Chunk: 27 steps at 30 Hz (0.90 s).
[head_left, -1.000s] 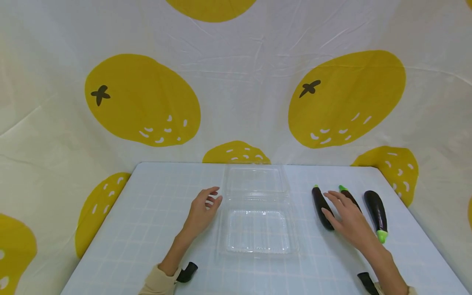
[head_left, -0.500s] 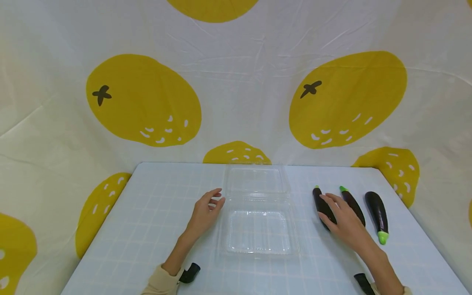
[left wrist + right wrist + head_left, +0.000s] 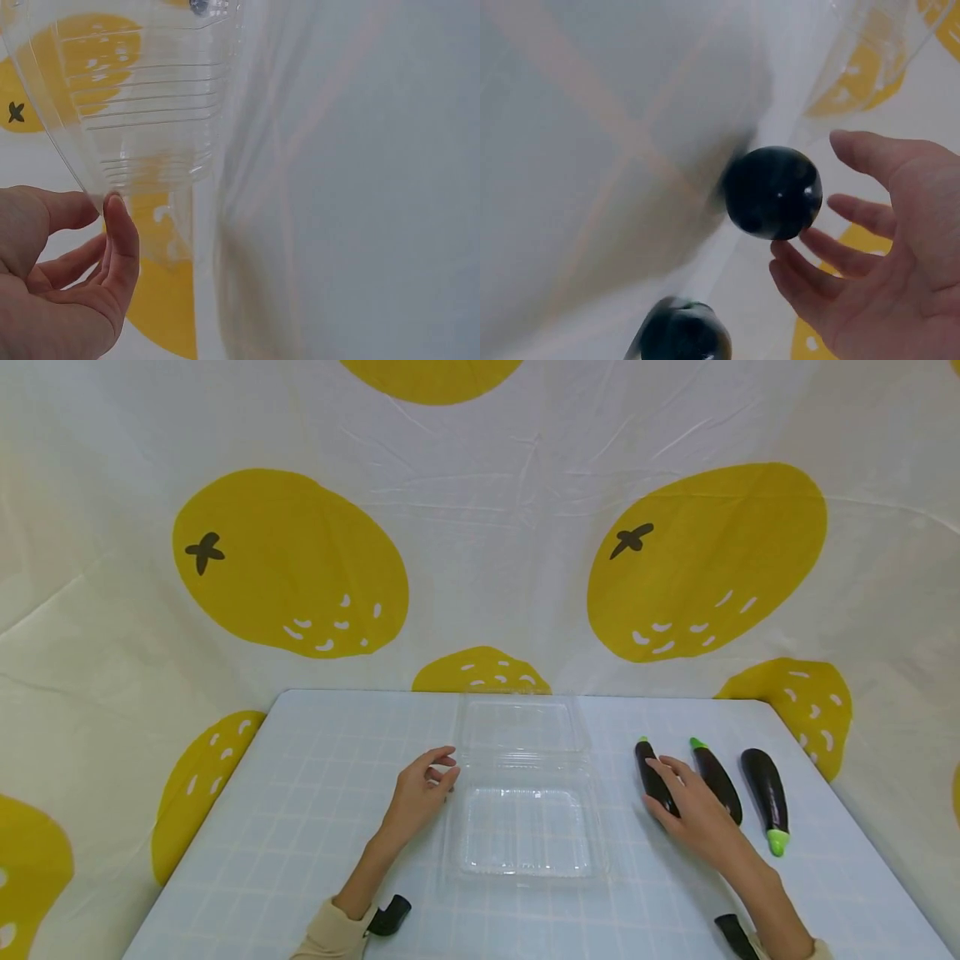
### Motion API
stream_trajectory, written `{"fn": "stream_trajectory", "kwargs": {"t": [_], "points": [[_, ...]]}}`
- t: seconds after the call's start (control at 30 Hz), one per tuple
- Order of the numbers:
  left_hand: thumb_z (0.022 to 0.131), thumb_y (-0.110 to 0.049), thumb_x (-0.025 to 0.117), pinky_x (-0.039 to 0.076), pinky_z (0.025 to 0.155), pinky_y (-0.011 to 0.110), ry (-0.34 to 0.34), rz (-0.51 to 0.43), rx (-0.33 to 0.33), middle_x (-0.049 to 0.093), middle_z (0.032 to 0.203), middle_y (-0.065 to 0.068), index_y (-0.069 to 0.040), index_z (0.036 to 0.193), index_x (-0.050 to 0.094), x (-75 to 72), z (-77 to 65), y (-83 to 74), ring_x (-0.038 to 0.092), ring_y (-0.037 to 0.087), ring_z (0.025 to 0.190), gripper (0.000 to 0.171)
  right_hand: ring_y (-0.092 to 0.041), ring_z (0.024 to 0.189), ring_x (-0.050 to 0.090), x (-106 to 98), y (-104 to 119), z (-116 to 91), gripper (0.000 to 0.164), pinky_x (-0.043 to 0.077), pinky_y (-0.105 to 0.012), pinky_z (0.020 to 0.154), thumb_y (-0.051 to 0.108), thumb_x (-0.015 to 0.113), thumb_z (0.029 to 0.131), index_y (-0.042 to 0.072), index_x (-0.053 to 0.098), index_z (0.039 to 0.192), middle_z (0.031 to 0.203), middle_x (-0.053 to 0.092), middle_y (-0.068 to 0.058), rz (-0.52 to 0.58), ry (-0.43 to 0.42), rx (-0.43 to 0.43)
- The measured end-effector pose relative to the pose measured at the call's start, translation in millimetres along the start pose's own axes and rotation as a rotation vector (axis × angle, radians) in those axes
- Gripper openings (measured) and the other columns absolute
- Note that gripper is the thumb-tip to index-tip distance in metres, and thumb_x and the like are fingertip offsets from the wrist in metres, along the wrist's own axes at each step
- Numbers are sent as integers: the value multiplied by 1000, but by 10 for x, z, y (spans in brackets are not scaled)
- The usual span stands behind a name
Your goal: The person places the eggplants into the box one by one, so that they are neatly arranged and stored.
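Note:
A clear plastic clamshell container [image 3: 528,777] lies opened out on the table, its lid part toward the back. At its left edge, my left hand [image 3: 417,792] pinches the rim between thumb and index finger, as the left wrist view shows at the container's corner [image 3: 142,127]. My right hand [image 3: 701,814] reaches over the leftmost dark purple eggplant [image 3: 652,781], fingers spread about it. In the right wrist view the thumb stands apart from that eggplant [image 3: 772,193], while fingertips are close to its other side; whether they touch it I cannot tell.
Beside the right hand lie a second eggplant [image 3: 717,777] with a green tip pointing back and a third eggplant [image 3: 765,785] with its green tip forward. A white cloth [image 3: 495,543] with large yellow fruit prints hangs behind the pale checked table [image 3: 300,827].
My right hand has shifted slightly left and closer over the leftmost eggplant, uncovering more of the middle one. My left hand has moved slightly right to the container's edge.

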<state>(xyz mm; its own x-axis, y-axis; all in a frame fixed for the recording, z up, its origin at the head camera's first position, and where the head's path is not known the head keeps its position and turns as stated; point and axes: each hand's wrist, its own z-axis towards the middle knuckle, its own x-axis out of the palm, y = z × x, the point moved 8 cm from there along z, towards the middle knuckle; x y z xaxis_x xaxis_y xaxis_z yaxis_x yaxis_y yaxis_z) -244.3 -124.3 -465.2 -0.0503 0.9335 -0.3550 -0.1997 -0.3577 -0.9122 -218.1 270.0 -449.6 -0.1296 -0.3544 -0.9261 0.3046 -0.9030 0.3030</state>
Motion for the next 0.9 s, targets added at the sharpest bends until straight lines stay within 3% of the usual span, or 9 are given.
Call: {"fn": "stream_trajectory", "kwargs": {"t": [0.2,0.5,0.73,0.9], "points": [[96,-9,73,57,59,25,30,-46,-65,70,104,12,3,128,67,-9,-10,39,68,23,65,35,-51,130,47,39,-10,6,63,43,-69,101,18,76,95,-3,47,147,147,44,-31,23,28,27],[95,-11,75,58,65,23,43,-67,-97,72,99,11,5,122,71,-30,-17,21,66,18,55,31,-50,126,50,77,-20,14,62,43,-67,103,16,76,94,-8,48,144,141,49,-31,44,17,4],[96,-12,74,59,69,22,51,-84,-125,72,97,10,4,121,71,-26,-16,37,67,21,55,30,-51,122,54,93,-85,5,63,47,-67,97,22,74,96,-6,47,145,138,52,-33,26,46,75],[95,-10,75,59,65,25,55,-110,-131,71,96,9,4,120,72,-16,-12,70,67,22,55,29,-53,121,55,86,-115,-16,63,47,-69,95,24,73,96,-6,47,146,136,55,-35,40,62,105]]}}
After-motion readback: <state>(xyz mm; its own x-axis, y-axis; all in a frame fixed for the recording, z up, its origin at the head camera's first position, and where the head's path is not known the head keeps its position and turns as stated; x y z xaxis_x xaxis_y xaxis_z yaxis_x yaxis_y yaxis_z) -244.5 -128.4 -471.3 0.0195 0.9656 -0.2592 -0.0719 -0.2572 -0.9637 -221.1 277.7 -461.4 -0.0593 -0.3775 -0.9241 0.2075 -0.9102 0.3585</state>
